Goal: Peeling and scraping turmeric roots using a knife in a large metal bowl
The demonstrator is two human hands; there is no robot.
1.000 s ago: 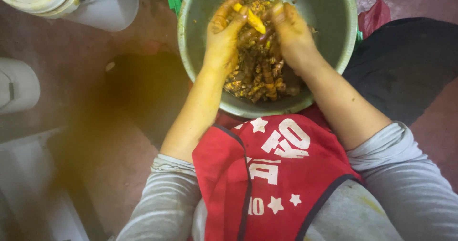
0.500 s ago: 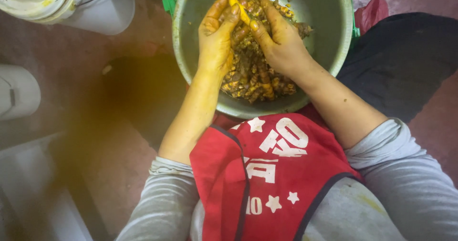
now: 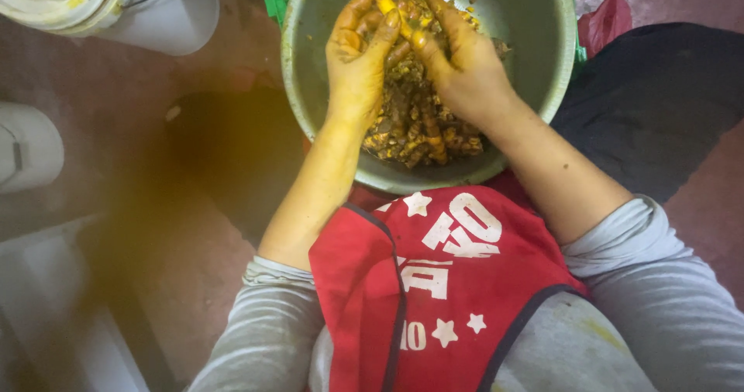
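Note:
A large grey-green metal bowl point(image 3: 542, 66) stands in front of me, holding a heap of brown-and-yellow root pieces point(image 3: 418, 128). Both my hands are over it, stained yellow. My left hand point(image 3: 358, 55) and my right hand point(image 3: 457, 58) pinch the same small yellow root piece point(image 3: 391, 12) between their fingertips above the heap, at the bowl's far side. My forearms are bare, with grey sleeves pushed up. A red apron with white lettering and stars point(image 3: 442, 283) covers my front.
A white bucket with yellow smears point(image 3: 116, 4) stands at the upper left, and another white container point(image 3: 27, 144) at the left edge. A green crate point(image 3: 275, 0) shows behind the bowl. Dark cloth point(image 3: 659, 105) lies to the right. The floor is reddish-brown.
My hands have come closer together and lifted slightly off the heap, both fingertips now meeting on one yellow piece. The bowl has stayed in place.

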